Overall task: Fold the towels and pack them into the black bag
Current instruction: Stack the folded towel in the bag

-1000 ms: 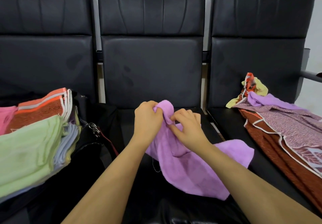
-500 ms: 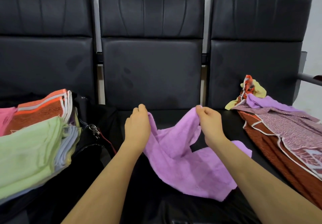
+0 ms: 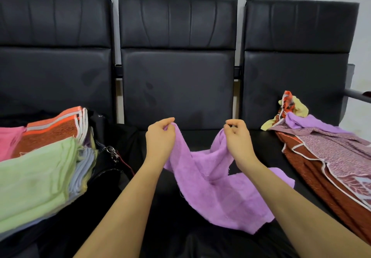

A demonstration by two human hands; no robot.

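Hands: two, both bare, reaching out over the middle seat.
Left hand [image 3: 160, 137]: pinching one upper edge of the lilac towel [image 3: 216, 189] between thumb and curled fingers, narrow grip, cloth bunching under the palm.
Right hand [image 3: 237, 139]: pinching the other upper edge, fingers curled tight near the thumb; hands standing apart, cloth sagging between them.
Lilac towel: one, soft terry with a fuzzy nap, rumpled; its lower part is lying on the middle seat in front of the person, one corner pointing right.
Chairs [image 3: 177, 61]: three in a row, black smooth leather-like padding with stitched panels, backs upright against a pale wall.
Folded stack [image 3: 38, 169]: one pile on the left, lying flat; at least four layers showing, pale green on top, then pink, rust with orange and white stripes, grey-blue edges below; exact count I cannot tell.
Bag [image 3: 112, 169]: one, black, sitting under and beside the stack, with a metal clip and a red cord hanging at its edge.
Loose heap [image 3: 325, 157]: one pile on the right seat, unfolded; rust cloth with white piping, mauve patterned cloth, one plain lilac piece, one yellow piece and an orange scrap at the back.
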